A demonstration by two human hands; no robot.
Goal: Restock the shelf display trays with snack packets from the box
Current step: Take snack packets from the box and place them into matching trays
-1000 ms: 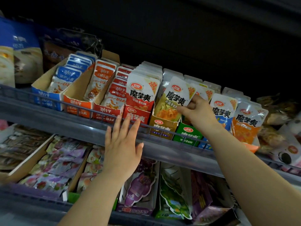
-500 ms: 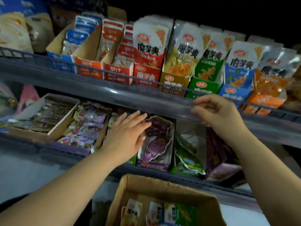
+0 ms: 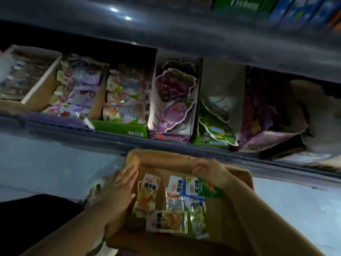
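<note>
The cardboard box (image 3: 166, 160) sat just below the shelf (image 3: 60, 127), with snack packets (image 3: 147, 193) loose on its bottom. The left hand (image 3: 120, 187) lay with straight fingers against the box's left wall, gripping nothing. The right hand (image 3: 206, 169) curled at the far rim, and blur hid whether it gripped anything. Display trays (image 3: 120, 129) lined the shelf's front edge.
</note>
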